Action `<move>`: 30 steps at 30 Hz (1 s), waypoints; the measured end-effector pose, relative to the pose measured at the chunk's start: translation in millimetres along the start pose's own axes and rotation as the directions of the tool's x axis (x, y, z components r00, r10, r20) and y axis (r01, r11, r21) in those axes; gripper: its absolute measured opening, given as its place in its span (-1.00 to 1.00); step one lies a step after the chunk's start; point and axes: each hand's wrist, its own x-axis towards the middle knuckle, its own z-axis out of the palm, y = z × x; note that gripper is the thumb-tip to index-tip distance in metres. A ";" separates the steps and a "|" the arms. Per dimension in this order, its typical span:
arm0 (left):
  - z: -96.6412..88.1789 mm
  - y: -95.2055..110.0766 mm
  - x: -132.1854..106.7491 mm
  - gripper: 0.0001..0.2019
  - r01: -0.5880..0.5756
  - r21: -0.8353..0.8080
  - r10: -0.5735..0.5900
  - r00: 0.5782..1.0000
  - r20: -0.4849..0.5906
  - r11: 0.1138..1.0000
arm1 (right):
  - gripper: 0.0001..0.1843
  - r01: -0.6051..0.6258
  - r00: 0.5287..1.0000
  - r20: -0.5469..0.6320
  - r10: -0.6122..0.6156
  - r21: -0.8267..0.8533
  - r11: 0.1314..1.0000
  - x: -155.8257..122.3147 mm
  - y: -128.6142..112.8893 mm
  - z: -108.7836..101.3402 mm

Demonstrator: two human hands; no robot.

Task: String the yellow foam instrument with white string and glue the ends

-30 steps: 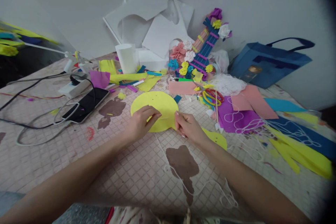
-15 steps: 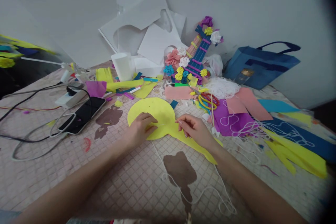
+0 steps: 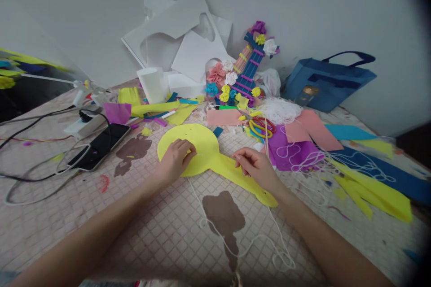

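Note:
A yellow guitar-shaped cutout (image 3: 202,141) lies flat on the table, its round body to the left and its narrow neck slanting toward the lower right. My left hand (image 3: 175,158) rests on the round body with its fingers curled and the thumb near the index finger. Over the neck, my right hand (image 3: 257,167) has its thumb and fingers drawn together in a pinch. Whatever either hand may hold is too small to make out. White string (image 3: 215,228) trails loosely below the cutout, from beneath its body and from the end of its neck.
A phone (image 3: 101,145) and power strip (image 3: 84,124) with cables lie left. Behind stand a flower-decorated paper guitar (image 3: 247,74), a white roll (image 3: 151,85) and a blue bag (image 3: 326,85). Scissors (image 3: 257,125), coloured paper and tangled white string (image 3: 281,110) spread across the right.
My right hand has drawn away from the round body, rightward along the neck. My left hand stays on the body. The whole view has shifted slightly.

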 end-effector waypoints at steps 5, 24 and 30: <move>1.5 1.7 0.1 -0.94 0.115 -0.115 -0.116 0.993 0.002 0.987 | -0.78 0.012 0.997 -0.081 -0.013 -0.013 1.000 2.9 -0.2 -11.8; 0.3 5.3 -16.0 -0.53 -0.224 0.035 0.209 0.945 0.250 0.974 | -0.87 0.147 0.983 -0.033 -0.180 -0.439 0.886 15.0 15.1 -18.9; -3.2 8.8 -18.8 -0.44 -0.242 0.156 0.185 0.933 0.310 0.958 | -0.86 0.137 0.987 -0.011 -0.158 -0.439 0.888 16.8 15.5 -21.4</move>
